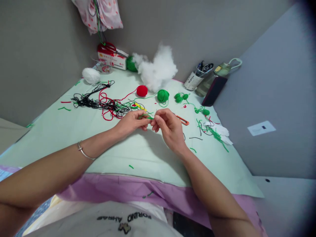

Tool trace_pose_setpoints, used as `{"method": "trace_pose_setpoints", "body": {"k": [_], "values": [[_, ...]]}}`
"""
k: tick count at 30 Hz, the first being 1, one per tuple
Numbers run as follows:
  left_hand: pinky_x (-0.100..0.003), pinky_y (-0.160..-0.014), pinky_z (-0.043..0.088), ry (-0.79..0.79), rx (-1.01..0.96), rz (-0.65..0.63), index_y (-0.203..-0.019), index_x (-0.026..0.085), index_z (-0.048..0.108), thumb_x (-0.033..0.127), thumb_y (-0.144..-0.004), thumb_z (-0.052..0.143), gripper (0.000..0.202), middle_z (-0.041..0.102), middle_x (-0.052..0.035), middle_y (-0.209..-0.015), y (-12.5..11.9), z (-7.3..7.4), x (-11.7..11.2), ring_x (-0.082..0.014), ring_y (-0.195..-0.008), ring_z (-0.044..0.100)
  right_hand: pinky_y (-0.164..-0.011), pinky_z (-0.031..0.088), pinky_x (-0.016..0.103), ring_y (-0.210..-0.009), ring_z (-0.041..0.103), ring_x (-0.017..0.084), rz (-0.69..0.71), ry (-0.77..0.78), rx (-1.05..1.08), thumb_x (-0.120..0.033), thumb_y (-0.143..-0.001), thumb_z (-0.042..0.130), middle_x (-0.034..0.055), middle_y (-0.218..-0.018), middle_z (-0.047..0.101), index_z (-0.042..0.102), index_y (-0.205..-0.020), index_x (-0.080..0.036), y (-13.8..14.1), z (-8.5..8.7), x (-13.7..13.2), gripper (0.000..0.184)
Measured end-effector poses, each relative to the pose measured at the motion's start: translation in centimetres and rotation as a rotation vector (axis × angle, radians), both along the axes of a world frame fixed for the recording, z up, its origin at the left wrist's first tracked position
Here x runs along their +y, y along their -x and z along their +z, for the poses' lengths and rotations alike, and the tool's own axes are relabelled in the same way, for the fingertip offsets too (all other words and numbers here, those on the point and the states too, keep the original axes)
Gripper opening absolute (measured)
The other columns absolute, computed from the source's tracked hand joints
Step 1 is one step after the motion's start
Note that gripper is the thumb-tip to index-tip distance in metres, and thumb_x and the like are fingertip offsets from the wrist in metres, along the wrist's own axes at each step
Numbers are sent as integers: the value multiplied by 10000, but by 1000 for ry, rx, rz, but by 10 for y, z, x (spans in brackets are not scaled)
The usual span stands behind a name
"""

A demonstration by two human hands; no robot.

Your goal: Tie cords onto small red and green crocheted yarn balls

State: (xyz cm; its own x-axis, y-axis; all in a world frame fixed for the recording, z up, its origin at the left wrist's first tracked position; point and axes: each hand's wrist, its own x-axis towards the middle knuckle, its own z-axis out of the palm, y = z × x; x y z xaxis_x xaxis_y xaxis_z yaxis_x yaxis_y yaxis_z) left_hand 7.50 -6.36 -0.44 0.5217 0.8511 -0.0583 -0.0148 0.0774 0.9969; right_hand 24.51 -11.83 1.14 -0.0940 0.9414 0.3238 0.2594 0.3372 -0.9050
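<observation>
Over table | left fingers, right fingers: green yarn | shirt: "FORBID", rest blurred

Two hands, one red ball, one bottle, one bracelet

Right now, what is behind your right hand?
Behind the right hand, part of an orange tool shows, with black thread nearby. The tool's other end is covered, so its full shape can't be seen.

Yarn tangle bhd & L of L hand, scissors on box
</observation>
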Motion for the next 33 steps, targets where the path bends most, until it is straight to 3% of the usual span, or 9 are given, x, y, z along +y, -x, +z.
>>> {"method": "trace_pose_setpoints", "body": {"k": [5, 8, 11, 14, 18, 33], "values": [[-270, -685, 485, -30, 19, 78, -785, 176, 621, 369, -756, 766, 243, 604, 35, -702, 3, -4, 6, -117, -629, 614, -479, 429, 221, -475, 485, 80, 173, 172, 266, -441, -922, 663, -53, -616, 572, 587, -919, -218, -11, 19, -1, 236], [-289, -761, 516, -8, -26, 69, -826, 174, 648, 394, -758, 781, 266, 634, 21, -773, 4, -5, 7, -128, -701, 645, -449, 388, 228, -449, 422, 79, 157, 190, 268, -497, -883, 693, -56, -584, 538, 610, -904, -218, -17, 25, -3, 292], [-307, -803, 540, 36, -99, 62, -850, 162, 656, 409, -726, 813, 318, 660, -1, -832, 3, -4, 6, -141, -759, 657, -473, 374, 244, -510, 432, 88, 34, 110, 167, -479, -872, 711, -21, -668, 580, 653, -870, -213, -18, 25, -2, 273], [-313, -798, 557, 62, -143, 59, -863, 161, 640, 405, -708, 831, 347, 656, -1, -845, 3, -2, 5, -139, -751, 663, -548, 393, 270, -631, 486, 115, -86, -69, -39, -371, -893, 709, 15, -781, 609, 695, -822, -213, -17, 21, -1, 173], [-306, -754, 571, 99, -187, 84, -892, 176, 601, 366, -675, 859, 387, 623, 30, -849, 4, 0, 6, -123, -691, 669, -595, 389, 284, -638, 479, 116, -137, -206, -301, -225, -927, 644, 7, -755, 569, 707, -849, -207, -13, 16, -3, 102], [-283, -711, 563, 70, -207, 86, -872, 168, 602, 323, -663, 868, 372, 607, 41, -819, 3, 1, 4, -113, -658, 663, -594, 356, 273, -603, 457, 105, -139, -161, -458, -165, -914, 599, -14, -714, 544, 662, -826, -196, -12, 8, -2, 113]]}}
